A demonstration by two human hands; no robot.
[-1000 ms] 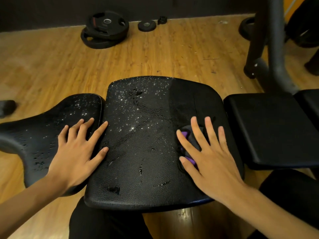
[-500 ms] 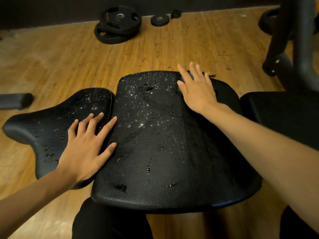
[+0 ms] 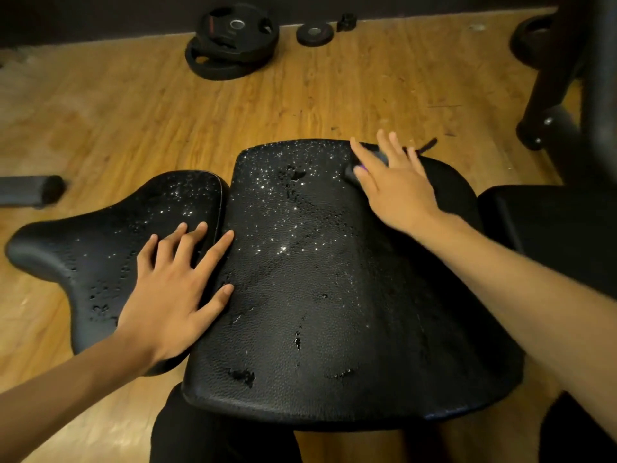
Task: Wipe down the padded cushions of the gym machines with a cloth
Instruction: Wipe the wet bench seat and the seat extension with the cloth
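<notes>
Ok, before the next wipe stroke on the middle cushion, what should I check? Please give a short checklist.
1. Is the cloth under the right hand? Ok: flat fingers press it at the far edge.
2. Does the left hand brace? Ok: it lies flat across the left cushion and the middle cushion.
3. Is the middle cushion dry? Not ok: droplets cover its left half.
4. Is the left cushion dry? Not ok: it is wet too.
5. Is the cloth clean enough? Cannot tell: it is mostly hidden.

A dark, purple-edged cloth point(image 3: 351, 174) lies at the far edge of the droplet-speckled black centre cushion point(image 3: 317, 295).
</notes>
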